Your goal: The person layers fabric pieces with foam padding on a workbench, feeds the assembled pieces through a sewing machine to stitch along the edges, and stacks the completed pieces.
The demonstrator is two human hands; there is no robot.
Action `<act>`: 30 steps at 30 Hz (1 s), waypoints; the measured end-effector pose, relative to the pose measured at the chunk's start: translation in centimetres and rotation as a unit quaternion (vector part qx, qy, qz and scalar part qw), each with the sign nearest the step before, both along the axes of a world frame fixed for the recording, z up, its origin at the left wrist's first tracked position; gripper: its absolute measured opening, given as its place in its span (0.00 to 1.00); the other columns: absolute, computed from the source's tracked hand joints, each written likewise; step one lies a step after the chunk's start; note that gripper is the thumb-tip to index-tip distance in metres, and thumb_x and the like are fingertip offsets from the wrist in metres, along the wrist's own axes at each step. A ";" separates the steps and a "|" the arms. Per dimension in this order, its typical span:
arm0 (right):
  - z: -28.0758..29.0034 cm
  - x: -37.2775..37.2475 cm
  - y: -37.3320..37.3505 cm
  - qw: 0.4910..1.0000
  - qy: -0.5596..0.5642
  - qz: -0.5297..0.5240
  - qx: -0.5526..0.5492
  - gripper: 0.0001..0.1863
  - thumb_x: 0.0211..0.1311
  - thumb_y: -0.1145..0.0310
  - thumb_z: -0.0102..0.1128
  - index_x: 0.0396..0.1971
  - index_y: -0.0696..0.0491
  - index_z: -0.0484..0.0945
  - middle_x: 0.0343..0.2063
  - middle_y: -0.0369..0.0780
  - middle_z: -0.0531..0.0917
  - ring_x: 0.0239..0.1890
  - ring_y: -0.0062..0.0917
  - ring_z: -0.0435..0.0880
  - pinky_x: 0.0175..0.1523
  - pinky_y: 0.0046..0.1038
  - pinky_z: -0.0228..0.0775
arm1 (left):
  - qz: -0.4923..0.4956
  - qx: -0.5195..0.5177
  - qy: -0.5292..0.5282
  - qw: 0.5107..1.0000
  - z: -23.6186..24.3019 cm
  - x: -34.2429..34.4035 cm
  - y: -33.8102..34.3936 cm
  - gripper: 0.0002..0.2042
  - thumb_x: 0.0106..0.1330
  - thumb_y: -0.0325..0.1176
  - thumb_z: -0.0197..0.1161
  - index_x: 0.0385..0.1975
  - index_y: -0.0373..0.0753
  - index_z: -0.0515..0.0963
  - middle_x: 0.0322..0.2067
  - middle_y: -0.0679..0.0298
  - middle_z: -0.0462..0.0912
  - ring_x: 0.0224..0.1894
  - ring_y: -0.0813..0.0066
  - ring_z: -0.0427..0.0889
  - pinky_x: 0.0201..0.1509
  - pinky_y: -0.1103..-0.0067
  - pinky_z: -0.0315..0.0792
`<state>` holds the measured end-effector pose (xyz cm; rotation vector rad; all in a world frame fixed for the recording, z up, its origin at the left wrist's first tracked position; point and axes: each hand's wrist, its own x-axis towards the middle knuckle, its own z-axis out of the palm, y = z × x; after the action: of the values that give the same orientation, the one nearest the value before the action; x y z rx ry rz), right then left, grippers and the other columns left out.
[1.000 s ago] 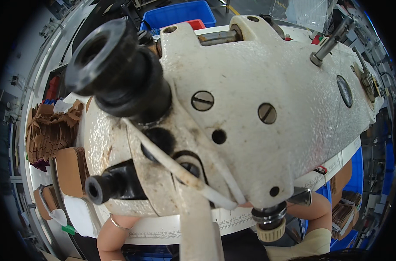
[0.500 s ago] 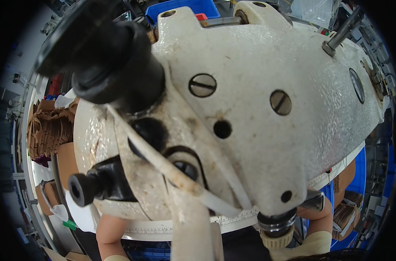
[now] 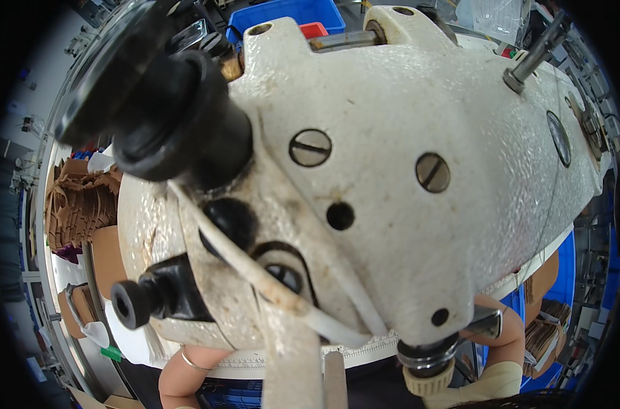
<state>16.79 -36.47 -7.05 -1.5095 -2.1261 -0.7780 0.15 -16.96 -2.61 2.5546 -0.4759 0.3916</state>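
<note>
The white head of a sewing machine (image 3: 385, 204) fills the middle of the view and hides both of my hands. My left forearm (image 3: 182, 382), with a thin bangle at the wrist, runs up from the lower edge and passes behind the machine's left end. On the right, my other forearm (image 3: 507, 337), in a pale sleeve, bends in behind the machine near a metal lever (image 3: 486, 322). What either hand holds or touches cannot be seen. A white ruler-marked table edge (image 3: 242, 365) shows below the machine.
Stacked brown cut pieces (image 3: 83, 204) lie at the left. A blue bin (image 3: 565, 273) with more brown pieces (image 3: 547, 330) stands at the right. Another blue bin (image 3: 289, 12) is behind the machine. A black knob (image 3: 129, 303) juts out from the machine's left side.
My left forearm has moved a little, and its bangle has come into sight. The right forearm shows slightly higher beside the lever. The machine has shifted slightly in the picture.
</note>
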 end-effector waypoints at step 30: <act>-4.0 -0.4 2.7 0.987 0.129 -0.083 0.053 0.09 0.43 0.68 0.57 0.25 0.56 0.78 0.25 0.45 0.79 0.24 0.37 0.80 0.26 0.40 0.71 | 0.063 0.010 0.063 0.996 -2.8 -1.3 0.9 0.15 0.50 0.24 0.67 0.41 0.35 0.79 0.44 0.56 0.81 0.41 0.61 0.82 0.38 0.72 0.78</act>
<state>16.35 -33.77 -11.09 -1.6484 -1.7633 -0.6966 -1.19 -16.07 -5.44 2.6174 -0.2760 0.2691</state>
